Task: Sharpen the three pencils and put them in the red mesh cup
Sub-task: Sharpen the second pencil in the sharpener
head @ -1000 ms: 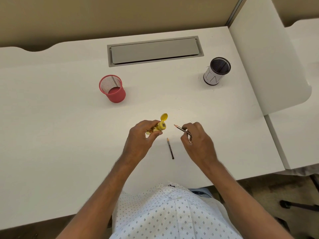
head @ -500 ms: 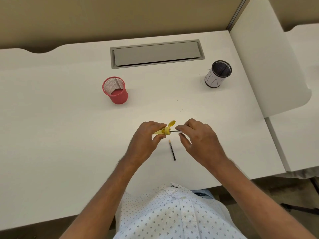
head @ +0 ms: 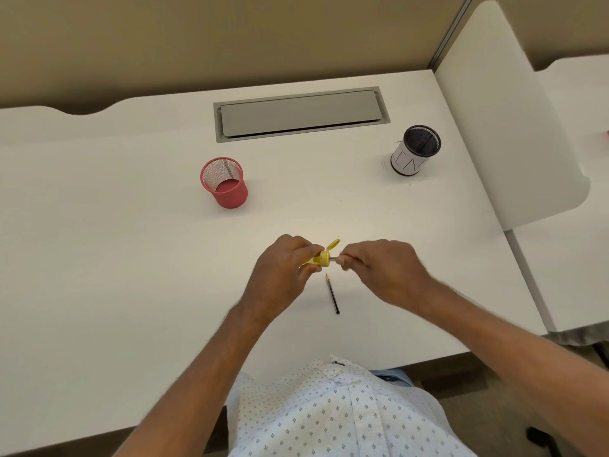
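Observation:
My left hand (head: 280, 275) grips a yellow sharpener (head: 321, 257) with its lid flipped open, above the middle of the white desk (head: 115, 258). My right hand (head: 385, 272) pinches a pencil (head: 333, 258) whose tip is inside the sharpener; only a short grey stretch of it shows. A second, dark pencil (head: 332, 293) lies on the desk just below the hands, point facing away from me. The red mesh cup (head: 225, 182) stands upright at the back left, with one thin dark pencil-like stick leaning inside. No third loose pencil is visible.
A black mesh cup with a white paper label (head: 415, 150) stands at the back right. A grey cable hatch (head: 300, 113) is set into the desk's far side. A white divider panel (head: 504, 127) rises along the right edge.
My right hand brought the pencil leftward to the sharpener and pushed its tip in. The hands have closed together; the pencil on the desk has not moved.

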The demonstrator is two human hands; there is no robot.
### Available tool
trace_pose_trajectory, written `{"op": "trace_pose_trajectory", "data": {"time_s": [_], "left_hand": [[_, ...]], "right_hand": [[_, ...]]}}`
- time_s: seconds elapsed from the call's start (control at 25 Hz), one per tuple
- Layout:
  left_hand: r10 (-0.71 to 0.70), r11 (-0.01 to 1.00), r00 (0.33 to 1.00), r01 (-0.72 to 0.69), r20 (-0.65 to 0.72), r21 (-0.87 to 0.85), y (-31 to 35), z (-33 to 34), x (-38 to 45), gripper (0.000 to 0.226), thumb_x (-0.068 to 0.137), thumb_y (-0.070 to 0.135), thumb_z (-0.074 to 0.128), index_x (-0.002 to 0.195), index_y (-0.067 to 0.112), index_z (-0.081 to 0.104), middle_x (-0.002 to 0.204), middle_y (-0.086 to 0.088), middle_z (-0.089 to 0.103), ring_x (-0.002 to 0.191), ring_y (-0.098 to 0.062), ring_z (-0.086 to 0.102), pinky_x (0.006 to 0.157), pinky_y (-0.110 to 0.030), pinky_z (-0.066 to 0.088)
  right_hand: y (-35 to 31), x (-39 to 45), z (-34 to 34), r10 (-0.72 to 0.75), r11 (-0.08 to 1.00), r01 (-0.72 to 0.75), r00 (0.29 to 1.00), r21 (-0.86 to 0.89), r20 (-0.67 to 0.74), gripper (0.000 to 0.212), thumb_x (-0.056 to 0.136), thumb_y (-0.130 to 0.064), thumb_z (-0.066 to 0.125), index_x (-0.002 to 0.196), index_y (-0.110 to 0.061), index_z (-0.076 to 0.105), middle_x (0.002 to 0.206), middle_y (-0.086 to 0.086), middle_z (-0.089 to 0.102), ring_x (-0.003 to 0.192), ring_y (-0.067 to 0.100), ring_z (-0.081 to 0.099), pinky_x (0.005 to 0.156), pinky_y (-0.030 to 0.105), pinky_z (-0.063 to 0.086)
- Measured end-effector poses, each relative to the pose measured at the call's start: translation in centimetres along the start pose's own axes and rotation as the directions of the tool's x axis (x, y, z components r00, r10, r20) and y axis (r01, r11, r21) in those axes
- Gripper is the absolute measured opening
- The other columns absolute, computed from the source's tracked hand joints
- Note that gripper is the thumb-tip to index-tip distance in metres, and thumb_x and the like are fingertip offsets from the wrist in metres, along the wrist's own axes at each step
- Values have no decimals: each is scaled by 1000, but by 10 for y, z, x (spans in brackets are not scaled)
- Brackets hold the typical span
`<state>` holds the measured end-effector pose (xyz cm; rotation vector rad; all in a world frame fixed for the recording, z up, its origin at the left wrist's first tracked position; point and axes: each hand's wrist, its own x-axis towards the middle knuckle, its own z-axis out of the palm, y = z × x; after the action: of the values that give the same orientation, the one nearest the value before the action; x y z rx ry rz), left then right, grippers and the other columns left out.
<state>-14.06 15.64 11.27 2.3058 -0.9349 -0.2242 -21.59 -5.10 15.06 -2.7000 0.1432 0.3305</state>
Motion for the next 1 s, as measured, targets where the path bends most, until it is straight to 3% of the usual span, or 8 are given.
{"op": "trace_pose_trajectory", "data": {"time_s": [0.16, 0.28, 0.48, 0.6, 0.68, 0.76, 0.88, 1.0], "left_hand": [[59, 998, 997, -59, 50, 10, 2, 2, -1, 31, 85, 19, 81, 115, 19, 75, 103, 3, 71, 92, -20, 61, 73, -36, 55], [17, 998, 997, -12, 79, -57, -2, 1, 1, 31, 90, 23, 75, 121, 23, 72, 108, 5, 69, 99, -17, 57, 80, -34, 53], [11, 997, 995, -3, 96, -82, -3, 1, 4, 28, 94, 26, 71, 122, 24, 70, 109, 6, 67, 101, -14, 55, 82, -32, 52], [44, 998, 998, -42, 51, -35, -2, 0, 5, 30, 90, 23, 76, 119, 20, 72, 107, 4, 69, 96, -17, 58, 77, -31, 53], [100, 995, 994, -100, 47, 10, -2, 1, 6, 30, 87, 22, 79, 116, 18, 73, 103, 2, 70, 91, -18, 60, 72, -31, 53], [102, 995, 993, -103, 51, 5, -2, 0, 8, 31, 86, 21, 79, 117, 19, 73, 103, 3, 69, 92, -18, 60, 72, -31, 53], [45, 997, 997, -41, 69, -69, -6, -5, 13, 31, 90, 23, 76, 121, 23, 71, 107, 6, 68, 98, -15, 57, 79, -29, 51], [46, 993, 996, -37, 83, -111, -9, -9, 20, 29, 92, 24, 73, 121, 25, 70, 106, 8, 66, 97, -12, 55, 80, -27, 49]], "right_hand": [[8, 8, -13, 134, 821, -327, 908, 469, 398, 36, 101, -51, 57, 80, -25, 71, 62, -12, 55, 55, 7, 47, 60, 35, 40], [10, -3, -3, -58, 998, 56, 998, 42, 36, 16, 99, -39, 65, 90, -25, 64, 79, -8, 59, 61, 13, 53, 57, 37, 47], [17, -10, 5, -484, 822, 333, 836, -462, -257, 23, 105, -29, 58, 88, -18, 68, 69, -1, 56, 55, 22, 48, 48, 36, 39], [10, 1, -5, -83, 996, 83, 997, 32, -2, 42, 105, -51, 46, 79, -25, 66, 60, -7, 54, 51, 16, 48, 47, 31, 35], [13, 16, -18, 110, 774, -349, 896, 529, 430, 45, 104, -52, 51, 74, -22, 67, 55, -9, 41, 48, 13, 31, 45, 27, 23], [15, 23, -24, 109, 706, -432, 849, 560, 517, 44, 102, -54, 55, 77, -21, 70, 61, -5, 43, 51, 12, 33, 48, 25, 26], [12, 13, -19, -43, 985, 14, 985, 170, 166, 25, 100, -46, 62, 88, -25, 66, 77, -9, 57, 59, 10, 49, 55, 28, 40], [15, 3, -9, -477, 806, 337, 856, -486, -199, 14, 103, -24, 64, 90, -17, 66, 75, -2, 54, 59, 19, 48, 47, 36, 41]]}}
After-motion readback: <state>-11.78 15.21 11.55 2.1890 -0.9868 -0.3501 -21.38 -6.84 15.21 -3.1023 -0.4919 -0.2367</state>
